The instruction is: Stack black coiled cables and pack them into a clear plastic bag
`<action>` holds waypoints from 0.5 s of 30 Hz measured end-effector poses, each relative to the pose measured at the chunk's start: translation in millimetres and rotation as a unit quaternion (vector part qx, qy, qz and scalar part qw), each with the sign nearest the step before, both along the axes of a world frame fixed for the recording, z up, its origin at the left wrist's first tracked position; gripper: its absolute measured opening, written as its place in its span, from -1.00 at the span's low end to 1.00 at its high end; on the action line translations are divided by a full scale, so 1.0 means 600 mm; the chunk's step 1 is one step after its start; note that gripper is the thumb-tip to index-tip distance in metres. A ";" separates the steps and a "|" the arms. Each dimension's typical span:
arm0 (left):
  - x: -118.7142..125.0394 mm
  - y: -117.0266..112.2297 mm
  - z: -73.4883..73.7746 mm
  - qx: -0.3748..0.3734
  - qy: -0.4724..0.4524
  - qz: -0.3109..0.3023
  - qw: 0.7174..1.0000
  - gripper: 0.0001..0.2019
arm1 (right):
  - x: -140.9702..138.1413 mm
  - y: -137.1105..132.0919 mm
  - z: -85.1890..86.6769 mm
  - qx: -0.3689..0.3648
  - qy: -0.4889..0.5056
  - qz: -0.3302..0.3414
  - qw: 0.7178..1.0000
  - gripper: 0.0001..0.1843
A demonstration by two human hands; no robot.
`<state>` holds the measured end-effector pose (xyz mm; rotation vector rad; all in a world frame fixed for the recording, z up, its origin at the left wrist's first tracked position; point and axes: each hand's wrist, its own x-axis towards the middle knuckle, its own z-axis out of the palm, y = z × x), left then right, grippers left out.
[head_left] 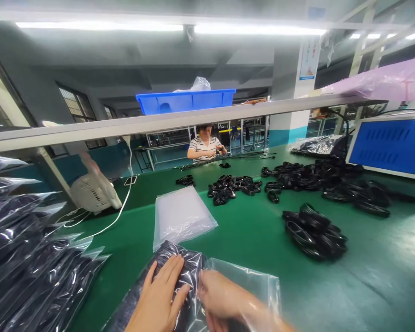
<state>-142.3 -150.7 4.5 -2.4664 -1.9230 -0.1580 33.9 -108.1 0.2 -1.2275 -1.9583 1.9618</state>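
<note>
Head view: your left hand (163, 291) lies flat, spread on the filled bag (192, 263) before you; your right hand (218, 293) curls at its side, grip hard to tell. You're apparently smoothing it; next calls for steady pressure.

the left hand (162, 288) covers part of the dark bundle (192, 263), whose near end is cut off by the bottom edge. the right hand (216, 291) has its curled fingertips partly hidden, so its hold on the clear flap (252, 278) cannot be told. the stack of filled bags (27, 249) runs past the left edge, the blue machine (390, 143) past the right. what the co-worker (201, 145) handles is too small to tell, and the poster (308, 57) is too small to read.
</note>
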 end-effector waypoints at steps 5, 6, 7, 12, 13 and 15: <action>0.000 0.011 0.009 -0.009 -0.027 0.029 0.999 -0.50 | 0.001 -0.003 -0.006 0.000 0.028 -0.066 0.997 -0.85; 0.001 0.016 0.010 -0.007 -0.032 0.037 0.999 -0.50 | 0.001 -0.003 -0.010 -0.007 0.034 -0.087 0.996 -0.86; 0.003 0.020 0.011 -0.003 -0.035 0.041 0.999 -0.49 | 0.002 -0.002 -0.014 -0.017 0.038 -0.109 0.993 -0.85; 0.013 0.029 0.013 0.005 -0.030 -0.015 0.999 -0.52 | -0.002 0.003 -0.024 -0.056 0.065 -0.173 0.981 -0.79; 0.015 0.029 0.013 0.005 -0.024 -0.024 0.999 -0.52 | -0.005 0.005 -0.025 -0.057 0.066 -0.161 0.983 -0.78; 0.016 0.029 0.013 0.007 -0.013 -0.028 1.000 -0.52 | -0.011 0.011 -0.025 -0.055 0.087 -0.121 0.987 -0.74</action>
